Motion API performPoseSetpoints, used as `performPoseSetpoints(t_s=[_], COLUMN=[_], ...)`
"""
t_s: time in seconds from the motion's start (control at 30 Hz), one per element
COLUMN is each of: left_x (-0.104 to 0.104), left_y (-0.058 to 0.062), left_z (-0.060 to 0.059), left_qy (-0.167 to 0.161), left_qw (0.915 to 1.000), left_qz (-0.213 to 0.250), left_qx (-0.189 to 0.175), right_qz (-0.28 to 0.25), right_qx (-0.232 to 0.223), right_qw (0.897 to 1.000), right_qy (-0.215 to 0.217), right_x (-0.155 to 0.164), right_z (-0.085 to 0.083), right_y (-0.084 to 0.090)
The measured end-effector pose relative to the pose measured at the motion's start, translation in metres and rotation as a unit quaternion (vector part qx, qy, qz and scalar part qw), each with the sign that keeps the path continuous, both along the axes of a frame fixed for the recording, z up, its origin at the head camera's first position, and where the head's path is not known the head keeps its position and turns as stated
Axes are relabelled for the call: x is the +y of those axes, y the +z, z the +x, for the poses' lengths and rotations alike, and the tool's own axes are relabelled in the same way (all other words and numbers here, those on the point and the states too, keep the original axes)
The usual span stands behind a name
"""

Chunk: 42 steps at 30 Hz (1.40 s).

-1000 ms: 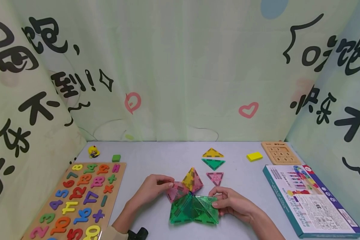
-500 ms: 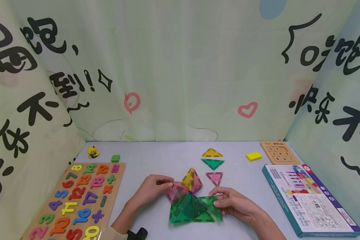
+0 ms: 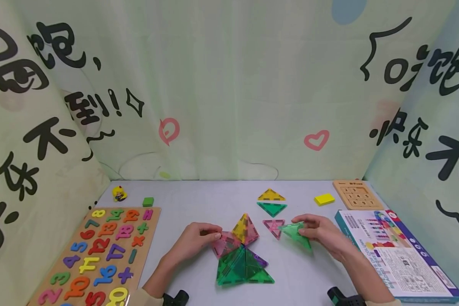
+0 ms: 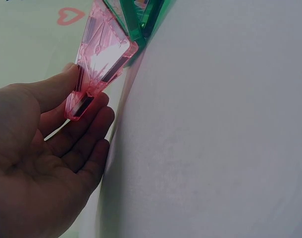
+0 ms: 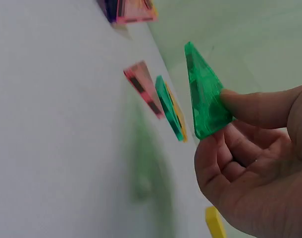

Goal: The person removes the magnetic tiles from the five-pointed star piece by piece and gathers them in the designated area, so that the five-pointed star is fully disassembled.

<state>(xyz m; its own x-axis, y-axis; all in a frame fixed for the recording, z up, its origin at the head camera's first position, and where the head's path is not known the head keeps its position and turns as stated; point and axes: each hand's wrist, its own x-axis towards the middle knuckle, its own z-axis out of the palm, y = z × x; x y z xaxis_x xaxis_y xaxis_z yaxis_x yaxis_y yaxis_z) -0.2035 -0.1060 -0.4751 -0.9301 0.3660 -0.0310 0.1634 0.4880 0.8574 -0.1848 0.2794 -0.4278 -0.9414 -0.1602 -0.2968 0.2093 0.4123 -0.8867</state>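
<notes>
My left hand [image 3: 196, 242] pinches a pink translucent magnetic tile [image 4: 101, 57] at the left side of a small tile structure. Its yellow tile [image 3: 240, 227] stands upright at the back, and green tiles [image 3: 235, 268] lean together at the front. A purple tile [image 3: 261, 260] shows on the structure's right. Held between thumb and fingers of my right hand [image 3: 323, 236] is a green triangular magnetic tile [image 5: 205, 99], raised off the table and apart from the structure. In the head view it overlaps the edge of a loose pink triangle tile [image 3: 272, 225].
Loose yellow [image 3: 271, 195] and green [image 3: 272, 208] triangle tiles lie behind the structure. A wooden number board [image 3: 153, 216] is on the left, a printed box [image 3: 399, 255] on the right. Near the back are a yellow block [image 3: 324, 199], a green block [image 3: 148, 202] and a small figurine [image 3: 119, 193].
My right hand has pulled the green triangle tile off the structure's right side and carried it right and away from me, exposing the purple tile. The left hand stays put.
</notes>
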Motion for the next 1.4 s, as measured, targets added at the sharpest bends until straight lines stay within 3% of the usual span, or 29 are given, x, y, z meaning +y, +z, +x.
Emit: performPoseSetpoints(t_s=[0.13, 0.3, 0.63, 0.8, 0.93, 1.07, 1.4], left_x=[-0.001, -0.001, 0.001, 0.0, 0.0, 0.001, 0.0], left_y=[-0.001, -0.001, -0.002, -0.003, -0.004, -0.003, 0.0], left_z=[0.0, 0.0, -0.002, -0.003, -0.002, -0.002, -0.001], left_qy=[0.002, 0.006, -0.002, 0.0, 0.004, 0.003, 0.005], left_qw=[1.0, 1.0, 1.0, 1.0, 0.9999, 0.9999, 1.0], left_qz=[0.0, 0.0, 0.006, 0.007, 0.007, 0.008, 0.001], left_qx=[-0.003, -0.005, -0.002, -0.005, -0.011, -0.014, -0.004], right_qz=[0.075, 0.153, 0.261, 0.302, 0.329, 0.331, 0.266], right_qx=[0.052, 0.111, 0.171, 0.199, 0.205, 0.201, 0.204], right_qw=[0.994, 0.977, 0.939, 0.921, 0.911, 0.913, 0.938], right_qy=[-0.064, -0.102, -0.141, -0.148, -0.137, -0.127, -0.085], right_x=[0.014, 0.022, 0.03, 0.028, 0.025, 0.022, -0.009], right_z=[-0.014, -0.031, -0.058, -0.064, -0.064, -0.059, -0.029], right_y=[0.005, 0.003, -0.017, -0.025, -0.028, -0.027, -0.025])
